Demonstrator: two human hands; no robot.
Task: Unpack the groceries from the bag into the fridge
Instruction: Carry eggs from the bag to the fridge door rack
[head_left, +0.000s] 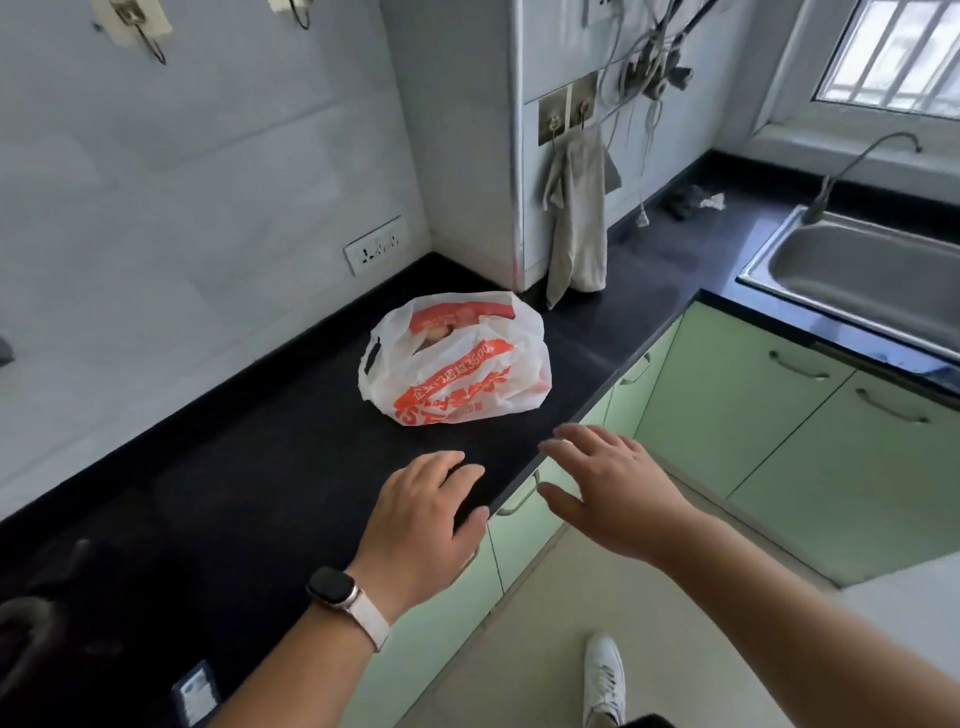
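A white plastic grocery bag with orange print lies on the black countertop, its handles loose and its contents mostly hidden. My left hand, with a watch on the wrist, hovers over the counter's front edge just short of the bag, fingers relaxed and holding nothing. My right hand is stretched out beside it, fingers spread, empty, a little short of the bag's right side. No fridge is in view.
Green cabinet doors run under the counter. A steel sink with a faucet sits at the right. A cloth hangs from hooks on the wall column. A wall socket is behind the bag. Dark objects lie at the lower left.
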